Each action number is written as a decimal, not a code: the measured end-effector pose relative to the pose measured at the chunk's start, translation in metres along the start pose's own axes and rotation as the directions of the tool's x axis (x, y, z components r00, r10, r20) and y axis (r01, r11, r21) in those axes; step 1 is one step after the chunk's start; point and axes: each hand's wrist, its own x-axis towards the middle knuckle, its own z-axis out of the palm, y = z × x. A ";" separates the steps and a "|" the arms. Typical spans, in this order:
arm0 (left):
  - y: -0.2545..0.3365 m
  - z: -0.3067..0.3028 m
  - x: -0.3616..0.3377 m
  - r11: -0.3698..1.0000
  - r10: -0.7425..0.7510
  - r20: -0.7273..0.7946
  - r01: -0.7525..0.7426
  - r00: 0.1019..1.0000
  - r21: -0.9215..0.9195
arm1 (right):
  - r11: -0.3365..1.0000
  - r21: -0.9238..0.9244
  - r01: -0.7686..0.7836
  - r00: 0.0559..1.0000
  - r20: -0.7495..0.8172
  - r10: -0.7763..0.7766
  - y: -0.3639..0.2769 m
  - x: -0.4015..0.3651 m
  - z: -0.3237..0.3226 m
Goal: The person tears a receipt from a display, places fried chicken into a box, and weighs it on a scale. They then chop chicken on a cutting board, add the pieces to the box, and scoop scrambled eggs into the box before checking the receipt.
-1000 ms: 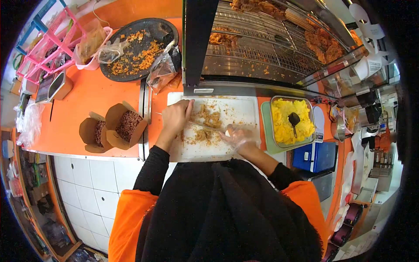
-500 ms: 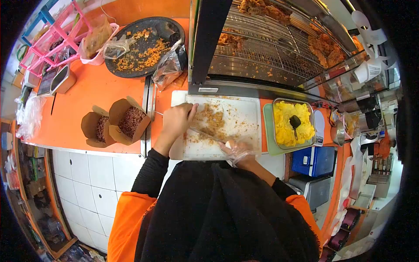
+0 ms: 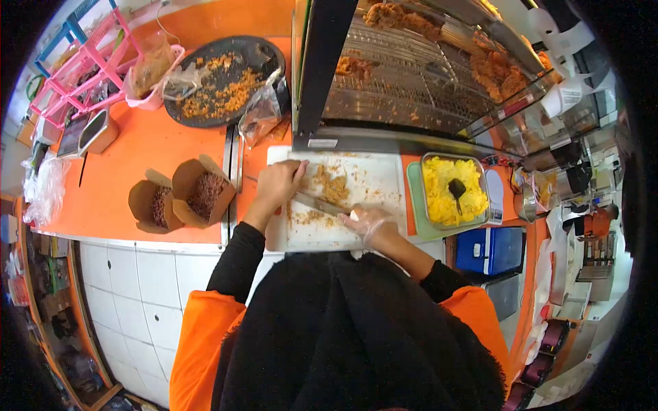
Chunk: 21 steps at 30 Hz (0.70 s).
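Note:
My left hand (image 3: 277,183) is closed around the handle of a knife (image 3: 317,203) over a white cutting board (image 3: 384,178). The blade slants down to the right, its flat side showing. At its far end my right hand (image 3: 372,225), in a clear plastic glove, is closed with bent fingers at the blade tip. A small white spot shows at its fingertips; I cannot make out what it is. Chopped brown fried bits (image 3: 332,183) lie on the board just beyond the blade, with crumbs scattered around.
Right of the board, a glass dish of yellow scrambled egg (image 3: 439,198) holds a black scoop (image 3: 456,188). Two brown cardboard boxes (image 3: 223,186) of reddish rice stand left. A black crumb-covered tray (image 3: 205,113) lies behind them. The fried-chicken display case (image 3: 404,140) borders the board's far side.
My right hand has shifted slightly up. More of the blade's flat side now shows between my hands. The whole view has moved slightly.

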 end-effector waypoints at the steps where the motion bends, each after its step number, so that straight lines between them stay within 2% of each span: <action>1: 0.003 -0.005 0.006 1.000 0.022 -0.056 -0.022 0.998 -0.009 | 0.999 0.031 -0.008 1.000 -0.003 0.008 -0.007 -0.004 -0.020; 3: 0.008 -0.012 0.003 0.999 0.039 -0.145 -0.043 0.989 -0.029 | 0.973 0.103 -0.206 0.979 0.011 0.206 -0.005 0.001 -0.012; 6: 0.023 -0.027 0.006 0.999 0.047 -0.159 -0.048 0.986 0.002 | 0.943 0.056 -0.329 0.944 0.041 0.327 -0.006 0.005 -0.017; 7: 0.022 -0.024 0.007 0.999 0.034 -0.150 -0.035 0.988 -0.002 | 0.971 0.120 -0.207 0.978 0.045 0.203 0.000 0.000 -0.019; 9: 0.014 -0.010 0.006 0.998 0.060 -0.178 -0.062 0.982 -0.008 | 0.976 -0.206 0.066 0.984 -0.151 -0.098 0.035 0.009 0.035; 11: 0.012 -0.002 0.006 0.999 0.054 -0.167 -0.054 0.984 0.003 | 0.955 -0.278 0.104 0.975 -0.162 -0.153 0.042 0.014 0.050; 14: 0.011 0.007 0.002 0.999 0.000 -0.110 0.006 0.994 0.050 | 0.993 -0.075 -0.095 0.995 0.000 0.095 0.035 0.019 0.049; 16: 0.011 0.009 0.001 0.997 -0.022 -0.101 0.030 0.995 0.077 | 0.984 -0.069 -0.163 0.983 0.075 0.168 0.027 0.018 0.033; 19: 0.003 0.013 -0.002 0.998 -0.036 -0.118 0.041 0.992 0.044 | 0.980 -0.033 -0.198 0.977 0.068 0.200 0.022 0.022 0.019; 21: -0.001 0.009 0.002 0.998 -0.009 -0.122 0.016 0.992 0.056 | 0.991 0.029 -0.130 0.982 0.140 0.125 0.008 0.019 -0.004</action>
